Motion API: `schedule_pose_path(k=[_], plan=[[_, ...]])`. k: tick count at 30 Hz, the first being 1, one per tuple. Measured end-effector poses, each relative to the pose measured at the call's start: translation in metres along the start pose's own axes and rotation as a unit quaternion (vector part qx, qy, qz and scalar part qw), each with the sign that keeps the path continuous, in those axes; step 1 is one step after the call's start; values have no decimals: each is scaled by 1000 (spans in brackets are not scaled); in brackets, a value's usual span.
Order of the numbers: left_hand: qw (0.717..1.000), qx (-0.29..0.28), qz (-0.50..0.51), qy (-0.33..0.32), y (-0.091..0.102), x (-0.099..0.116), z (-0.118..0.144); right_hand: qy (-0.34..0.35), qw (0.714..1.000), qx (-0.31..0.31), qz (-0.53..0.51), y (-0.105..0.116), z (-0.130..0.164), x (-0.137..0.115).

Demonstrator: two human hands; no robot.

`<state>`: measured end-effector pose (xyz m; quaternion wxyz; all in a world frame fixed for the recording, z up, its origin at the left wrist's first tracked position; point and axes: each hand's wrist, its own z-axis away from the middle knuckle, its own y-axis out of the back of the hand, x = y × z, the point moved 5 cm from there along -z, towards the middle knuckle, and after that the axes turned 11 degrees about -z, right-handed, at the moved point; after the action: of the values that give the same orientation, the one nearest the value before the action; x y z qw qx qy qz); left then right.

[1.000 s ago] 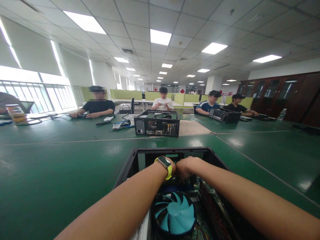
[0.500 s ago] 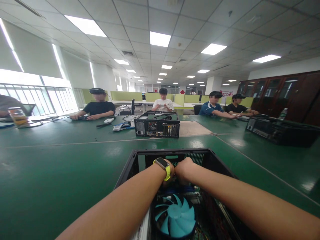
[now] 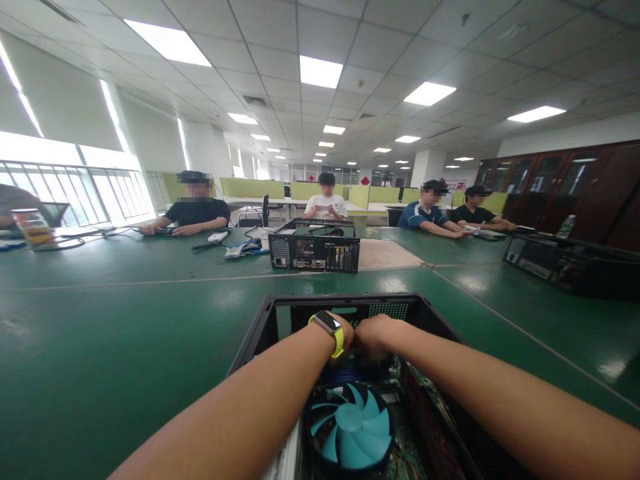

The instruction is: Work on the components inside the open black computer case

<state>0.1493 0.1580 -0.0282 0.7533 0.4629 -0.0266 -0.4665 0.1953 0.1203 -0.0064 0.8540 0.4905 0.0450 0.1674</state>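
An open black computer case (image 3: 431, 312) lies in front of me on the green table. Both my hands reach down inside it, near its far wall. My left hand (image 3: 346, 337), below a watch with a yellow-green strap (image 3: 338, 341), is bent inward and its fingers are hidden. Right beside it, my right hand (image 3: 374, 337) is curled closed, knuckles up; whatever it may hold is out of sight. Nearer to me in the case sits a cooling fan (image 3: 351, 425) with light blue blades. Circuit boards and thin wires show around the fan.
Across the green table (image 3: 125, 320) stands another open computer case (image 3: 315, 253). A third black case (image 3: 565, 267) is at the right. Gloves (image 3: 245, 249) and cables lie at the back left, with a jar (image 3: 34, 230) farther left. Several people sit along the far side.
Both hands stay close together inside the case, shifted very slightly to the right. The camera view has moved a little. Nothing is visibly taken or let go.
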Motion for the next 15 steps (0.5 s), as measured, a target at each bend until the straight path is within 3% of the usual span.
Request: schedule_pose_path(k=[3,6,15], plan=[[1000,-20,9,-4,-3,-1,-3,-1,1000,18,-14,2,0,-1],[1000,-6,10,-13,-2,-1,-4,-13,1000,-10,-13,2,0,1],[998,-14,6,-53,14,11,21,-24,999,-18,-16,-5,-15,17]])
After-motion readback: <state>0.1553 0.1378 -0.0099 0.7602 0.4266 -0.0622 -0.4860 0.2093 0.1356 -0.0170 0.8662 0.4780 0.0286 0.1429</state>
